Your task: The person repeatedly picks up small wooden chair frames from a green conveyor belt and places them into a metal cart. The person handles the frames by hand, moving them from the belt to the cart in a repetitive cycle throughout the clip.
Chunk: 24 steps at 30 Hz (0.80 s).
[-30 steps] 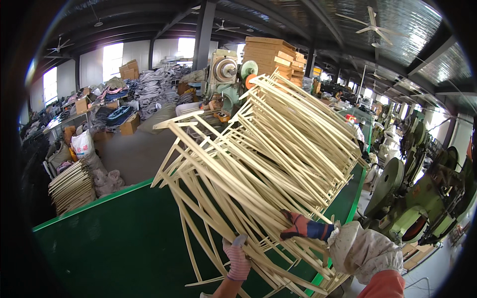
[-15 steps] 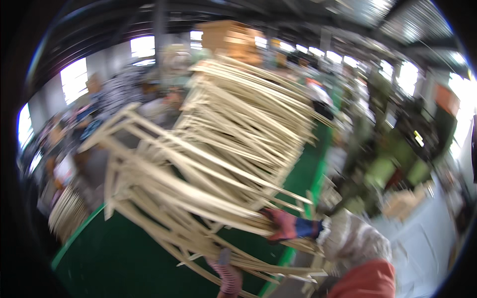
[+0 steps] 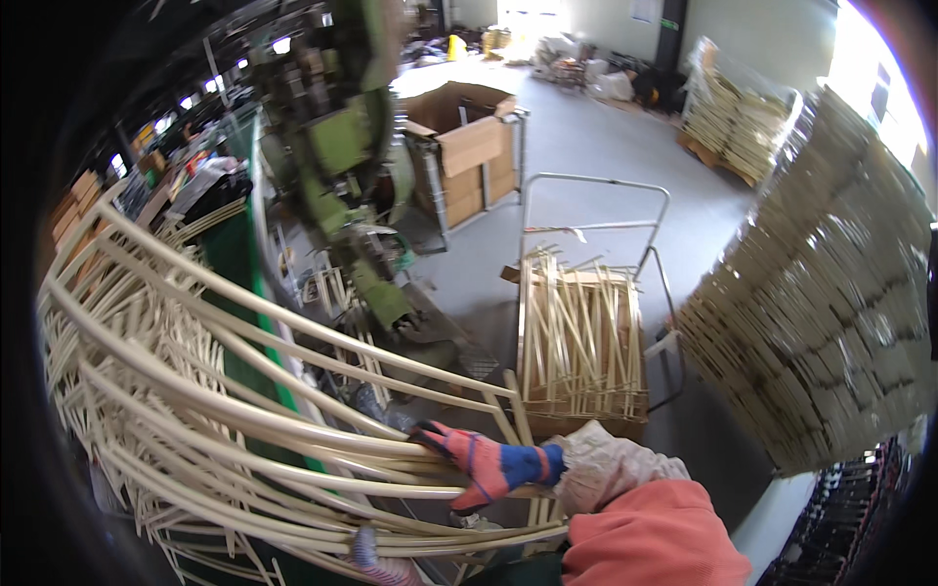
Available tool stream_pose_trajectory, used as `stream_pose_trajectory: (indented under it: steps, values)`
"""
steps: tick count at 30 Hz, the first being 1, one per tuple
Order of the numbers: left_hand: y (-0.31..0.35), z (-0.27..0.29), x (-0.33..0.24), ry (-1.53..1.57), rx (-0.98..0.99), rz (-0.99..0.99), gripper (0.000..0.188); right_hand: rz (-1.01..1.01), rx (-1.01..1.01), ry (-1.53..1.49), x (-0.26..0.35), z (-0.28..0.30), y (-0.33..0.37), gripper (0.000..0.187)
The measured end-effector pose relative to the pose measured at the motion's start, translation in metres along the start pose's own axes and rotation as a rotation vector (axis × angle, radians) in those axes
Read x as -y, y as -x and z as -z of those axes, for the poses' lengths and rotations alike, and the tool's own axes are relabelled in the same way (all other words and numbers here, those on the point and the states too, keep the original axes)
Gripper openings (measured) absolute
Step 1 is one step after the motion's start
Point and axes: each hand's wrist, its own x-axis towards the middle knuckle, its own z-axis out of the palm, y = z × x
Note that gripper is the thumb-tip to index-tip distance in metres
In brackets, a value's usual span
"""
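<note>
— Head view: what's the right hand [image 3: 479, 461] got?
— Its grip is clamped on a bundle of pale frames [image 3: 195, 391], gloved fingers curled over the rods.
— And the left hand [image 3: 369, 552]?
— Low under the bundle, touching it; its grip I cannot tell.
— Anything nearby?
— More frames on a cart [image 3: 586, 332], beside the green machine [image 3: 342, 156].

Open brown cardboard box [image 3: 467, 146] on a metal-legged stand at upper centre, flaps raised, just right of the green machine. Yellow container [image 3: 456, 46] far back on the floor, near pale sacks [image 3: 603, 83]. Green sign [image 3: 668, 23] high on the dark pillar at the back, small and rectangular. Brown cartons [image 3: 80, 193] stacked at far left, partly hidden by pale slats. No screens visible. Labels too small to tell.
</note>
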Motion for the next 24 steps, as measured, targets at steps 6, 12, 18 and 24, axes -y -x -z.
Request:
stream_pose_trajectory:
  steps: [6,12,18,24]
  values:
    - [0.061,-0.085,-0.157,1.097,0.281,0.774,0.037,-0.249,-0.254,0.008,-0.045,0.081,0.183,0.102]
    - [0.09,-0.146,-0.264,1.414,0.686,0.967,0.036,-0.456,-0.502,-0.139,-0.089,0.118,0.311,0.096]
    - [0.109,-0.215,-0.32,1.234,1.199,0.96,0.042,-0.863,-0.729,-0.206,-0.153,0.115,0.388,0.087]
    - [0.119,-0.313,-0.394,1.316,1.316,0.879,0.051,-0.825,-0.964,-0.365,-0.244,0.137,0.444,0.082]
